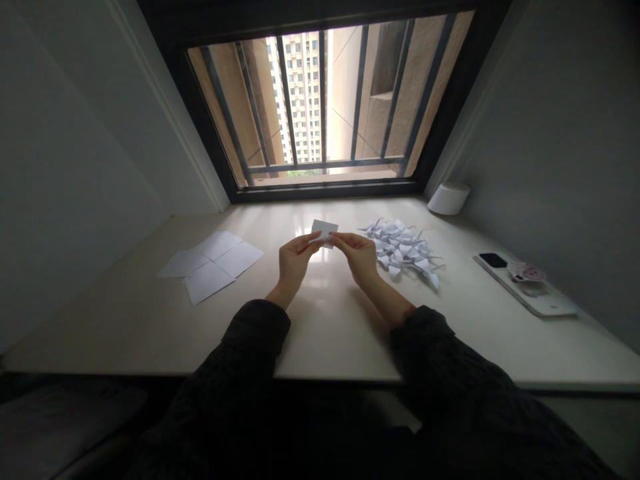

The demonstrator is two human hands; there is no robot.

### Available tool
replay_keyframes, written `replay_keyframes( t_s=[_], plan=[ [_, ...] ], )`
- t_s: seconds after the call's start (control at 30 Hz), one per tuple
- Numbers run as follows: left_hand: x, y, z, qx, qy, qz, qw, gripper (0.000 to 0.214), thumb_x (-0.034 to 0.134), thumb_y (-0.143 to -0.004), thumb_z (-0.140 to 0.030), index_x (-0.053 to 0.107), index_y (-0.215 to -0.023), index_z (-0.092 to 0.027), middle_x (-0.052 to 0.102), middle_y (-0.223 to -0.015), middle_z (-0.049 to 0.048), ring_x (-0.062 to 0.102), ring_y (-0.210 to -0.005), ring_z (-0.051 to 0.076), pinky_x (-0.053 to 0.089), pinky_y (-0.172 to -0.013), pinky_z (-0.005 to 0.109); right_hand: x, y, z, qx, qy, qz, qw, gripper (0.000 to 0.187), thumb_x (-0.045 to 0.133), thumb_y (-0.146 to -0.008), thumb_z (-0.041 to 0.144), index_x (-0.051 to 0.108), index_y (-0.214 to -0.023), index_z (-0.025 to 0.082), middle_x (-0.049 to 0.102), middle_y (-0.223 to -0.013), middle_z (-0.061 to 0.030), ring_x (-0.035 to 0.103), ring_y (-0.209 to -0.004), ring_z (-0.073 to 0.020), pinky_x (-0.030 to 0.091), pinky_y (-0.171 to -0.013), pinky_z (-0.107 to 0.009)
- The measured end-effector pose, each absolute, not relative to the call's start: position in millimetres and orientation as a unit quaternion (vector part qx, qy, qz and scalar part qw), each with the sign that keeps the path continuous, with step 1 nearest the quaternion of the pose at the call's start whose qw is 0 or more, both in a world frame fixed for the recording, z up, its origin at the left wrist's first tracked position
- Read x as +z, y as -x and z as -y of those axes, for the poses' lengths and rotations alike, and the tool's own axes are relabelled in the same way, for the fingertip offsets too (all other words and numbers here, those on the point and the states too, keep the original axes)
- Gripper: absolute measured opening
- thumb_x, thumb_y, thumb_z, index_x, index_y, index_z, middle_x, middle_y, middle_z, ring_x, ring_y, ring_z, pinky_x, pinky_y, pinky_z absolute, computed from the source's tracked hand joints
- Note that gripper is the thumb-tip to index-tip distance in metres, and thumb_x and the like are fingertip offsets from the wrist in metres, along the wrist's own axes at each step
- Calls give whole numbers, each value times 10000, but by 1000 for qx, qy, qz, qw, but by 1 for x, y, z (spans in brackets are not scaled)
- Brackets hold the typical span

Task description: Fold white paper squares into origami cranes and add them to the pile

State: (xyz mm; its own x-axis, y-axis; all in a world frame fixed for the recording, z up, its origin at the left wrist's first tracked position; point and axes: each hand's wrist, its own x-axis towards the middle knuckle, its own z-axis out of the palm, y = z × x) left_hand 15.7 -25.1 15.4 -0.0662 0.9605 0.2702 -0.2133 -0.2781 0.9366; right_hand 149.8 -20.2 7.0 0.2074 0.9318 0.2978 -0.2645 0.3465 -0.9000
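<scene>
A small folded piece of white paper [325,227] is held up above the middle of the sill. My left hand [296,259] pinches its left side between thumb and fingers. From the right, my right hand [359,255] grips the same paper near its lower right edge. The fingertips of both hands nearly meet in front of it, hiding its lower part. Just beyond my right hand lies a heap of folded white paper pieces [400,247] with pointed ends. Flat white paper sheets [220,257] lie overlapping to the left of my left hand.
A white phone [525,283] with a dark camera block and a pinkish round attachment lies at the right. A white roll [449,199] stands in the back right corner. Behind the pale sill [320,333] is a barred window [325,100], with walls on both sides.
</scene>
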Motion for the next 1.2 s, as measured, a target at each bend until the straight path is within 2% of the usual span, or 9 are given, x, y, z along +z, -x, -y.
replay_keyframes(
  t_s=[0.77,0.97,1.2],
  plan=[
    [13,-18,25,622,-481,-358,504,371,790,-613,-267,725,-971,-198,733,-928,60,658,-919,199,486,-900,379,1,-153,12,470,383,422,673,274,826,-519,361,732,-725,207,737,-752,-33,674,-753,-195,523,-776,-367],
    [14,-17,25,624,-459,-368,513,315,764,-649,-322,738,-942,-208,727,-938,42,658,-857,172,501,-883,379,3,-155,13,469,382,433,669,280,827,-519,375,739,-723,205,740,-765,-41,676,-764,-205,520,-781,-371],
    [13,-18,25,622,-474,-367,503,309,759,-656,-310,737,-952,-223,726,-950,32,655,-867,176,505,-882,383,-4,-155,6,503,372,395,673,284,841,-495,351,743,-719,207,719,-709,-24,628,-678,-159,503,-715,-335]
  ],
)
